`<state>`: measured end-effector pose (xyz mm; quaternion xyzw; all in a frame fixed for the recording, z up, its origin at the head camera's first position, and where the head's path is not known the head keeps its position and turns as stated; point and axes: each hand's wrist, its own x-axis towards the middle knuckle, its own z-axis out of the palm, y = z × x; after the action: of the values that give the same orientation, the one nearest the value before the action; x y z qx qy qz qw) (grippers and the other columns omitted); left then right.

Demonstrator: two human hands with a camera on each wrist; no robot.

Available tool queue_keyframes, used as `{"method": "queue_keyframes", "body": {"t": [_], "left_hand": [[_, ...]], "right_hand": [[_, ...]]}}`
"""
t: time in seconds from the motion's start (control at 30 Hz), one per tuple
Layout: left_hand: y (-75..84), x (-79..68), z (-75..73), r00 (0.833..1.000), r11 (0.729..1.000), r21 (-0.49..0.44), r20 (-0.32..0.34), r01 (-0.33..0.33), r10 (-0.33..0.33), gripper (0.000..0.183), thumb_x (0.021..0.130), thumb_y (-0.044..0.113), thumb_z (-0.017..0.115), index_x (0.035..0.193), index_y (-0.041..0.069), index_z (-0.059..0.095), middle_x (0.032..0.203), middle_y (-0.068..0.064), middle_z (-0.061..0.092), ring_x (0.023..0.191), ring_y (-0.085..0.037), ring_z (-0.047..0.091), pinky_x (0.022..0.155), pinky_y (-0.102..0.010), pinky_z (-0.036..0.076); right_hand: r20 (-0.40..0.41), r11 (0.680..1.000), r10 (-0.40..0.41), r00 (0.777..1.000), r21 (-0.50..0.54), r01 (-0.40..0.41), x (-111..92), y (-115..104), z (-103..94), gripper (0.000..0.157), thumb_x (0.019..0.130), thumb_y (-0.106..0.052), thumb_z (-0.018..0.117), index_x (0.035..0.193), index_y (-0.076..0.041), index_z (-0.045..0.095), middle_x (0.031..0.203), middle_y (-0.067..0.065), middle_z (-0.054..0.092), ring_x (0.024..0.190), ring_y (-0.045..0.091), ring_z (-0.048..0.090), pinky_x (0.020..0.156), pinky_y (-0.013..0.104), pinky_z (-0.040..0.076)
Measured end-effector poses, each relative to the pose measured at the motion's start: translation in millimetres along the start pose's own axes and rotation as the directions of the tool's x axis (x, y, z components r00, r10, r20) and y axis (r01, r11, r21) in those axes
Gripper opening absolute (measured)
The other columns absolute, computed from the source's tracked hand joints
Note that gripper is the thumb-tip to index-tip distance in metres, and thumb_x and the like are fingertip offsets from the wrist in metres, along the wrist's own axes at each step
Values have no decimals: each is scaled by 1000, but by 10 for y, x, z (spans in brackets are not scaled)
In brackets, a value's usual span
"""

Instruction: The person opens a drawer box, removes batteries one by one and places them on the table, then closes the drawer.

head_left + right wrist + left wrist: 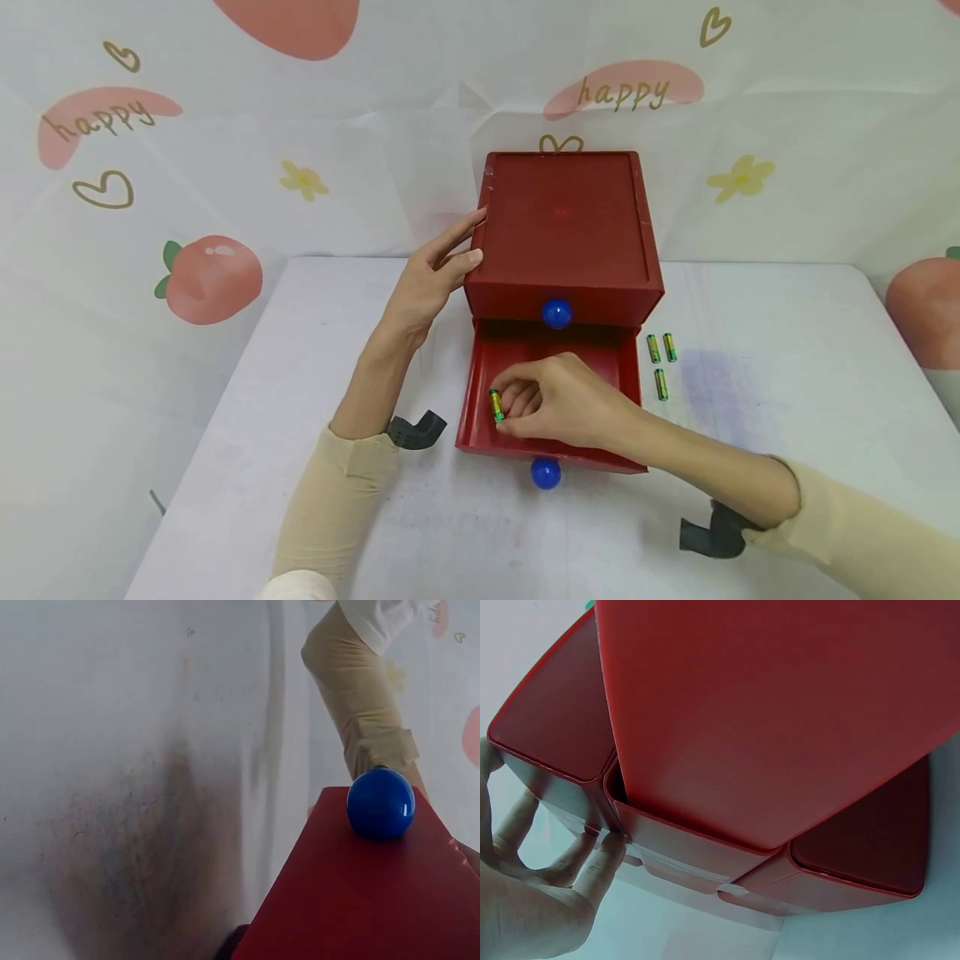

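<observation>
A red cabinet [562,221] stands on the table, its lower drawer [467,408] pulled out. My right hand [566,404] is over the drawer and pinches a small green-and-yellow battery [497,405] between thumb and fingertip, near the drawer's left side. In the head view my left hand [420,287] touches the cabinet's left side, thumb and fingers spread along it. The left wrist view also has this hand [544,900] against the red wall. A blue knob [381,804] on a red front fills part of the right wrist view, where the right hand is out of sight.
Three more batteries [661,384] lie on the white table [780,350] just right of the drawer. The upper drawer is closed and has its own blue knob [557,314]. A printed white cloth [420,75] hangs behind the cabinet.
</observation>
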<state>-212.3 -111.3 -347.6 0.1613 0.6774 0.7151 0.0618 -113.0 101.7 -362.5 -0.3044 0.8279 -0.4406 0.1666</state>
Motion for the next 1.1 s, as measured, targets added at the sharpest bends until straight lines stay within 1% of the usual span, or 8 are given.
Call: {"method": "queue_keyframes", "body": {"t": [0.17,0.33,0.53,0.7,0.83,1.1], "left_hand": [[0,-3,-1,1000,1000,9,-4,1,-1,48,97,23,64,144,29,54,146,5,50,123,-23,57,104,-40,46],[2,6,3,1000,1000,10,-4,-2,2,48,97,23,64,144,29,55,146,4,50,123,-23,57,104,-40,46],[4,0,5,1000,1000,12,-5,2,-2,48,97,23,64,144,29,55,146,4,50,123,-23,57,104,-40,46],[-2,-21,1,1000,1000,20,-9,12,-12,48,98,22,64,144,30,54,146,5,49,124,-22,56,106,-40,45],[0,-26,8,1000,1000,21,-11,5,-5,48,98,23,63,144,30,54,147,6,49,126,-21,56,106,-41,44],[13,-12,18,1000,1000,23,-19,12,-12,47,98,23,63,143,31,55,146,7,50,124,-21,57,106,-41,44]], "right_hand": [[-35,1000,6,999,-7,-6,-47,28,-48,35,80,-16,83,113,-8,71,81,-11,66,72,5,64,72,21,57],[-66,1000,-18,998,-24,16,-93,69,-86,36,81,-17,83,113,-7,71,82,-10,66,74,5,63,72,22,57],[-81,999,-17,997,-33,14,-155,101,-121,38,81,-19,83,116,-7,71,85,-9,66,76,5,62,72,23,57],[-93,1000,-6,996,-10,5,-221,105,-169,39,81,-15,84,116,-8,70,85,-10,66,76,6,64,72,24,58],[-107,1000,-7,994,21,10,-278,109,-224,39,80,-14,84,117,-9,70,85,-9,67,76,7,65,71,26,58],[-146,999,-36,989,22,40,-367,151,-318,39,80,-11,84,117,-7,71,86,-8,67,77,10,64,70,26,58]]}}
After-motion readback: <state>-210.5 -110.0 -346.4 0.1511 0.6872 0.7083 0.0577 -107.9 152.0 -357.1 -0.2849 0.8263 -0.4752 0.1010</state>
